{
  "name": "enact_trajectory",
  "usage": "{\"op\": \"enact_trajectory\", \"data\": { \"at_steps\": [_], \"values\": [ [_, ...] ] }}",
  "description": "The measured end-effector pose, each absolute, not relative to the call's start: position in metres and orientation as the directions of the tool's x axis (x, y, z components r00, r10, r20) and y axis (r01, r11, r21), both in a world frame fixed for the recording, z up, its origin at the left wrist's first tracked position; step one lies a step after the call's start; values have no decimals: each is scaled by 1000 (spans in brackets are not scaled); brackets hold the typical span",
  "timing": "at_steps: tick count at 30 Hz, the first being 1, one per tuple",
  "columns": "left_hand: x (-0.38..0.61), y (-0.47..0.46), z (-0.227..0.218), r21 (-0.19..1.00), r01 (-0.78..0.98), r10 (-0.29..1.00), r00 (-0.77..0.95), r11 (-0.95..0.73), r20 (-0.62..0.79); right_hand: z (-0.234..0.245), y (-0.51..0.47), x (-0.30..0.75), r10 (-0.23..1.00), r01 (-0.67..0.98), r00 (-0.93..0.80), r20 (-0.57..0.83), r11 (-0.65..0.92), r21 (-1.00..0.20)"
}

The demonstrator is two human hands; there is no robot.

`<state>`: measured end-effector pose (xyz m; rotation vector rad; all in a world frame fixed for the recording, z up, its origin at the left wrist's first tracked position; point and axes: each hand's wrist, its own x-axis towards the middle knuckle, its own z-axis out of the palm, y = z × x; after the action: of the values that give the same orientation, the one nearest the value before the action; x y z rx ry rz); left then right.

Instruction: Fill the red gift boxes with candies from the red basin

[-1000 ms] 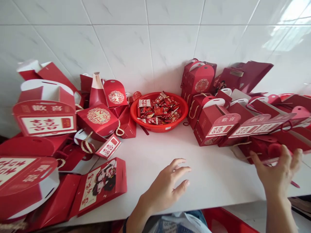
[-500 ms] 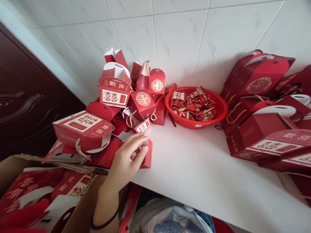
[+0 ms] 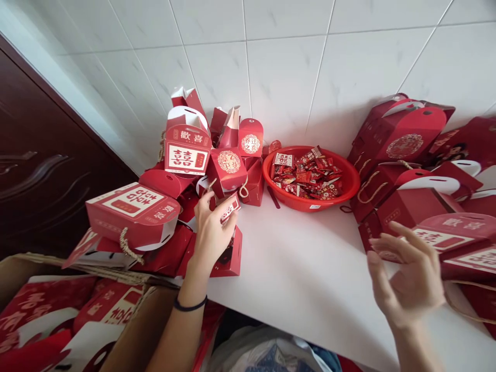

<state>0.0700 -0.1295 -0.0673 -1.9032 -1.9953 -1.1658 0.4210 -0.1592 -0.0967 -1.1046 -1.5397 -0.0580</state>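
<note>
My left hand (image 3: 212,227) is over an open red gift box (image 3: 231,253) near the counter's front edge. Its fingers are loosely bent and apart, around a small flap with white and red print (image 3: 231,207); whether they touch it I cannot tell. Dark contents show inside the box, partly behind my hand. On the right, my right hand (image 3: 411,274) is raised over the counter with fingers apart and nothing in it. It is slightly blurred, in front of a stack of red gift boxes (image 3: 418,204).
A red plastic basin (image 3: 351,178) of wrapped sweets (image 3: 306,173) stands by the tiled wall. More gift boxes (image 3: 134,212) with rope handles are piled on the left. A cardboard carton (image 3: 143,325) of red packaging is at lower left, a plastic bag (image 3: 256,351) below the white counter (image 3: 310,274).
My left hand has moved up and away from the box's contents towards the small flap. My right hand has come into view on the right. The view has shifted slightly.
</note>
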Motion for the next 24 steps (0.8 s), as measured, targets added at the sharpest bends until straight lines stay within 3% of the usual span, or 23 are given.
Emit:
{"op": "enact_trajectory", "data": {
  "at_steps": [9,14,24],
  "values": [
    [78,-97,-67,344,929,806,-306,137,506,-89,-153,392,607,642,10,795,606,-471],
    [75,-98,-61,364,931,734,-221,-39,643,-93,-151,392,626,662,-9,780,588,-465],
    [107,-118,-17,346,863,435,-169,-368,885,-90,-150,386,644,665,-56,763,594,-453]
  ]
}}
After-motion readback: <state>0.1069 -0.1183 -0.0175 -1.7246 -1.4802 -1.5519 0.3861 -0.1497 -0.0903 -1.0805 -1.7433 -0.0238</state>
